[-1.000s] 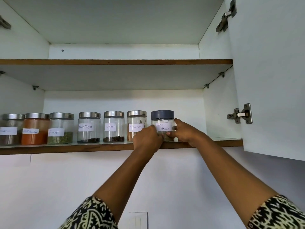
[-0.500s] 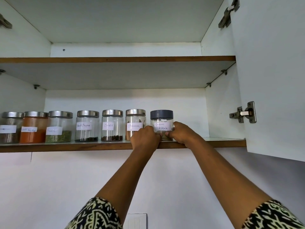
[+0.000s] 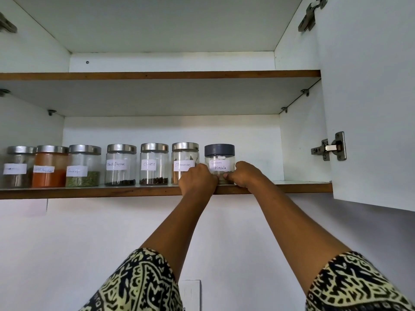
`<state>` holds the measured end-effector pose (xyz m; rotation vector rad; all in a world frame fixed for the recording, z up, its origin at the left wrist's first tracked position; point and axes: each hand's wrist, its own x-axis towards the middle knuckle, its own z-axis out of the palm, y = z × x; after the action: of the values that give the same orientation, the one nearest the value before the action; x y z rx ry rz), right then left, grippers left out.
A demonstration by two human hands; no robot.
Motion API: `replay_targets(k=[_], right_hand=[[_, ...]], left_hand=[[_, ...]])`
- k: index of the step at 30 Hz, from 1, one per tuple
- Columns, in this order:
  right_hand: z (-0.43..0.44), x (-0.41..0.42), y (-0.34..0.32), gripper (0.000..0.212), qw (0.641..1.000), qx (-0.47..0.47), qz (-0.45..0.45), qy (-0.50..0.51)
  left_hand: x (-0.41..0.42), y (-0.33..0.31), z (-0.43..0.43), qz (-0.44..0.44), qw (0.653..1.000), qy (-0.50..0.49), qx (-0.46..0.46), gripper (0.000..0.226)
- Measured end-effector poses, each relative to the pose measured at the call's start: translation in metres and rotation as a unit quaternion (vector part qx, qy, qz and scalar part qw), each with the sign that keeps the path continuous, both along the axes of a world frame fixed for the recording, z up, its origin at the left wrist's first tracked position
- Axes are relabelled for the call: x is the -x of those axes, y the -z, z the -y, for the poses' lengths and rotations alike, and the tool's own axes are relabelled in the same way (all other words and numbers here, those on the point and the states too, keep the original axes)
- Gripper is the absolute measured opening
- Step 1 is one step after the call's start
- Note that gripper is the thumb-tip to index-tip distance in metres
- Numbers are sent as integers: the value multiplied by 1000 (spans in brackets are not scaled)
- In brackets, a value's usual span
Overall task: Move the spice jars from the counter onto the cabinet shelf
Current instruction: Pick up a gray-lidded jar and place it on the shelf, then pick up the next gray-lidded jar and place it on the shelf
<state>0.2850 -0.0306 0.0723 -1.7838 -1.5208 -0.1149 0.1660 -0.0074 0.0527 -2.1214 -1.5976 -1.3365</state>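
Head view: masala jar (image 3: 219, 162) stands on shelf (image 3: 134, 191), last in row, just right of cinnamon jar (image 3: 184, 157). I see left hand (image 3: 197, 179) and right hand (image 3: 246, 176) holding it low, fingers curled round both sides. I'd nudge it back from edge, keep it straight up, leave small gap, then let go slowly.

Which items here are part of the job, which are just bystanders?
Job: Garam Masala jar, held by left hand and right hand; row of silver-lidded jars; lower shelf.
Bystanders: upper shelf, door hinge, wall switch.
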Motion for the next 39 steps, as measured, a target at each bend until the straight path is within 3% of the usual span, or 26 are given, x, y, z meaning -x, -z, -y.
replay_targets(k=[7, 12, 16, 28, 34, 39], right_hand=[[28, 17, 12, 54, 998, -45, 24, 38], [65, 33, 40, 54, 990, -136, 29, 10], [93, 51, 74, 56, 985, -168, -7, -22], [171, 111, 241, 44, 994, -23, -95, -51], [211, 124, 352, 44, 978, 159, -124, -55], [229, 123, 440, 46, 946, 287, -146, -30]], left_hand=[[7, 19, 23, 42, 994, 46, -86, 24], [28, 42, 39, 75, 975, 142, -152, 33], [50, 76, 60, 106, 960, 213, -147, 32], [116, 234, 141, 89, 962, 249, 61, 30], [142, 339, 184, 45, 945, 249, 205, 31], [143, 417, 197, -22, 911, 225, 345, 47]])
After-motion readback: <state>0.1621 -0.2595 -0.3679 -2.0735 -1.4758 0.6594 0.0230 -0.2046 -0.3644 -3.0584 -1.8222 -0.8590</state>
